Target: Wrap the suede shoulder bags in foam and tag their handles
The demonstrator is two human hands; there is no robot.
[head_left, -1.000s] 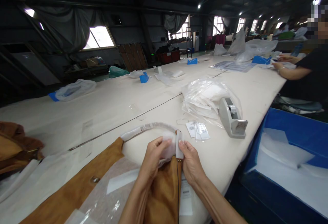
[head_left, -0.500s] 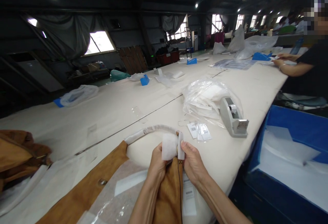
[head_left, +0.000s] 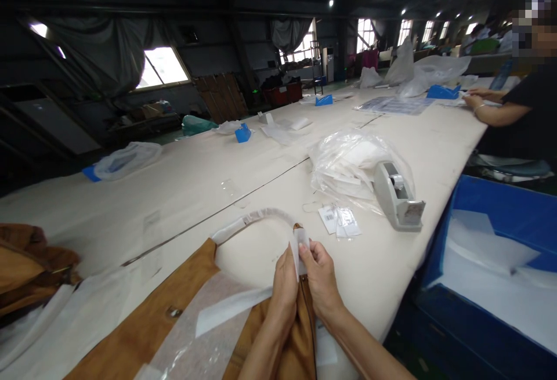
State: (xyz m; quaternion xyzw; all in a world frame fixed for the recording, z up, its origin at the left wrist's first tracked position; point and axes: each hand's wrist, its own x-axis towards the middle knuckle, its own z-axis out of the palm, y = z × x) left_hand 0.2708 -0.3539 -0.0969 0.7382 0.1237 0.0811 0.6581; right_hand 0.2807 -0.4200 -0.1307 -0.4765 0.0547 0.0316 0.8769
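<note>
A tan suede bag lies on the table in front of me, its curved handle wrapped in white film. At the handle's right end, my left hand and my right hand close together on a strip of white wrapping paper. The paper is folded around the strap joint, which it mostly hides. My right thumb presses on the paper's face; my left fingers lie along its other side. Translucent film and a white paper strip rest over the bag's opening.
Beyond my hands are white tags, a clear plastic bag of white strips and a grey tape dispenser. A blue bin with white sheets stands at right. Another brown bag lies left. A person works at far right.
The white paper flap that stood out to the left is now folded against the strap joint. My left hand has moved right, close to my right hand.
</note>
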